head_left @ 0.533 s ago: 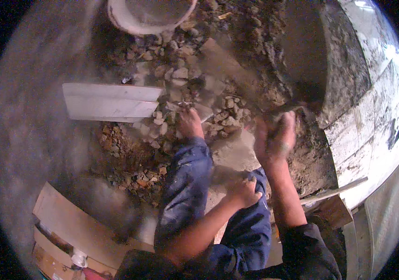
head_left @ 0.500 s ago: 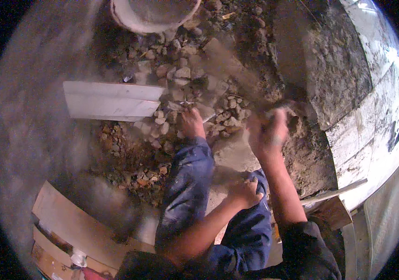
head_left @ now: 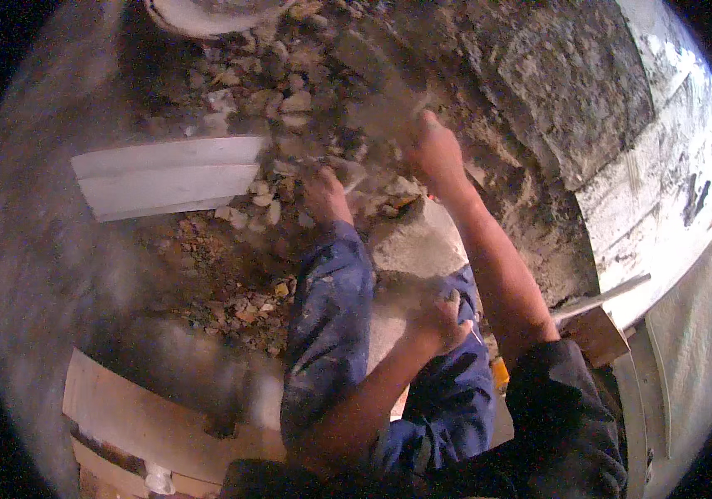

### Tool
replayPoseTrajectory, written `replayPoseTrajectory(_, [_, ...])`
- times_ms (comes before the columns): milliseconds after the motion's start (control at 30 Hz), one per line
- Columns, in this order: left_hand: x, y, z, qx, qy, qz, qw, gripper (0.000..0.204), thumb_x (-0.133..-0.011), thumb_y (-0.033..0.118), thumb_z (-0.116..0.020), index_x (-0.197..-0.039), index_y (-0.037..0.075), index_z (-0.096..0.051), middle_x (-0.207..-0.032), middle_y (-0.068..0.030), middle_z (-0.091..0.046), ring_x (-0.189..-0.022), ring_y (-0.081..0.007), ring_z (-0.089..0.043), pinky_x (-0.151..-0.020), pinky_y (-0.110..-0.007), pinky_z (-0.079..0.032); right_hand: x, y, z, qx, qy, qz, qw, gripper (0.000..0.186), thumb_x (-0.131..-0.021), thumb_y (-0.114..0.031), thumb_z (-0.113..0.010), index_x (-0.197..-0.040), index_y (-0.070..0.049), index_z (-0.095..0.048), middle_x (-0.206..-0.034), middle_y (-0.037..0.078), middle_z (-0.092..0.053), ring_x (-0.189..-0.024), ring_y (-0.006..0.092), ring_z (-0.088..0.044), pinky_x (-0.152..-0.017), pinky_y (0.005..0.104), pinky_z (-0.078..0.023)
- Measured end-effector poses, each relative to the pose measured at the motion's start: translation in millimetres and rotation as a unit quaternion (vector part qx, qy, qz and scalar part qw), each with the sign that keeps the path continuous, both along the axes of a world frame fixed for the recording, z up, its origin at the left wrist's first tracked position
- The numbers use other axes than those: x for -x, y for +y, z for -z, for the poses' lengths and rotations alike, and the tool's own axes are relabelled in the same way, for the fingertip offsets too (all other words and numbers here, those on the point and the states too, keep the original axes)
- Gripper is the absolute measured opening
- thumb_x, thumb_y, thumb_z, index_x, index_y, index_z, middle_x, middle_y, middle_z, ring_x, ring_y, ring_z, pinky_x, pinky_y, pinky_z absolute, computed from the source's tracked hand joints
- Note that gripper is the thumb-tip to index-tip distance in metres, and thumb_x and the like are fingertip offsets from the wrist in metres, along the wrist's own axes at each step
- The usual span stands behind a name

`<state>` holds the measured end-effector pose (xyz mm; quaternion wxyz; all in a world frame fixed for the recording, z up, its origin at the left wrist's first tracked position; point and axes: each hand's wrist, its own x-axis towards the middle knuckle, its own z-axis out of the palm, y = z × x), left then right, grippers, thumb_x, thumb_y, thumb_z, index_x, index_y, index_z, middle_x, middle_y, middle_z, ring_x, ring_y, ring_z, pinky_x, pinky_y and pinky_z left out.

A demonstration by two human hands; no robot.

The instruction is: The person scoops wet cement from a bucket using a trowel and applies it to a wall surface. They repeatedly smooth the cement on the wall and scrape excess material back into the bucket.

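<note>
My right hand (head_left: 439, 158) is reached out over the rubble ahead, fingers curled closed. Whatever it grips is lost in blur. Closer in, my left hand (head_left: 442, 323) is closed at my right knee, and what its fingers hold is too smeared to make out. A large pale stone block (head_left: 419, 239) lies between my legs, just beyond the left hand. Left of the block, my bare foot (head_left: 325, 198) stands among loose broken stones (head_left: 296, 101).
A white ribbed panel (head_left: 171, 176) lies left of my foot. A round, pale-rimmed vessel (head_left: 215, 29) stands at the far edge. Cardboard (head_left: 144, 407) lies at lower left. Dirty pale sheeting (head_left: 635, 233) and a wooden board (head_left: 605, 299) are on the right.
My right hand has swung forward and to the left, away from my body. My left hand stays at the knee. The view has shifted slightly.
</note>
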<state>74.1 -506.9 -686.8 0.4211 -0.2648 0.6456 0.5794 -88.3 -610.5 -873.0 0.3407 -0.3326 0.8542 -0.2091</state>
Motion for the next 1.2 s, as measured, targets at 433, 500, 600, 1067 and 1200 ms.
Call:
replayPoseTrajectory(433, [-2,-7,1,-0.003,-0.023,0.023,0.999,0.062,-0.086,0.048,-0.056,-0.127,0.001,-0.055,-0.118,-0.0251,-0.063,-0.109,-0.0417,-0.062,-0.094,-0.054,-0.047,-38,51,-50,-0.027,-0.039,0.033,0.998,0.036,-0.086,-0.026,-0.064,-0.104,0.002,-0.053,-0.081,0.023,-0.063,-0.079,0.0416,-0.064,-0.071,0.0468,-0.05])
replayPoseTrajectory(500, [-18,11,4,-0.013,-0.038,0.034,0.999,0.053,-0.086,0.043,-0.056,-0.12,0.002,-0.061,-0.119,-0.0223,-0.064,-0.108,-0.0399,-0.062,-0.093,-0.051,-0.048,-62,62,-79,0.036,-0.211,0.142,0.966,0.043,-0.086,-0.03,-0.066,-0.111,0.004,-0.056,-0.086,0.021,-0.062,-0.08,0.0306,-0.062,-0.072,0.0395,-0.049])
replayPoseTrajectory(600, [-48,63,23,-0.041,-0.004,0.049,0.998,0.041,-0.087,0.034,-0.057,-0.114,0.005,-0.066,-0.119,-0.0174,-0.066,-0.109,-0.0362,-0.063,-0.094,-0.046,-0.049,-71,64,-106,-0.07,-0.237,0.216,0.945,0.047,-0.09,-0.038,-0.065,-0.111,0.003,-0.055,-0.08,0.016,-0.064,-0.075,0.0278,-0.062,-0.07,0.0395,-0.049])
replayPoseTrajectory(1067, [-14,13,2,-0.228,-0.089,0.161,0.956,0.046,-0.07,0.032,-0.073,-0.095,-0.007,-0.069,-0.097,-0.0264,-0.069,-0.092,-0.0388,-0.068,-0.084,-0.044,-0.053,-87,253,-174,-0.271,-0.202,0.039,0.94,0.046,-0.096,-0.044,-0.051,-0.096,0.002,-0.054,-0.08,0.032,-0.063,-0.08,0.0518,-0.061,-0.071,0.0585,-0.047])
replayPoseTrajectory(1200, [4,-11,-10,-0.235,-0.073,0.186,0.951,0.05,-0.073,0.035,-0.073,-0.101,-0.006,-0.068,-0.101,-0.0284,-0.068,-0.094,-0.0373,-0.067,-0.085,-0.043,-0.053,-80,245,-213,-0.268,-0.213,0.155,0.927,0.051,-0.091,-0.048,-0.057,-0.101,0.002,-0.054,-0.081,0.03,-0.065,-0.08,0.0496,-0.063,-0.072,0.0566,-0.05])
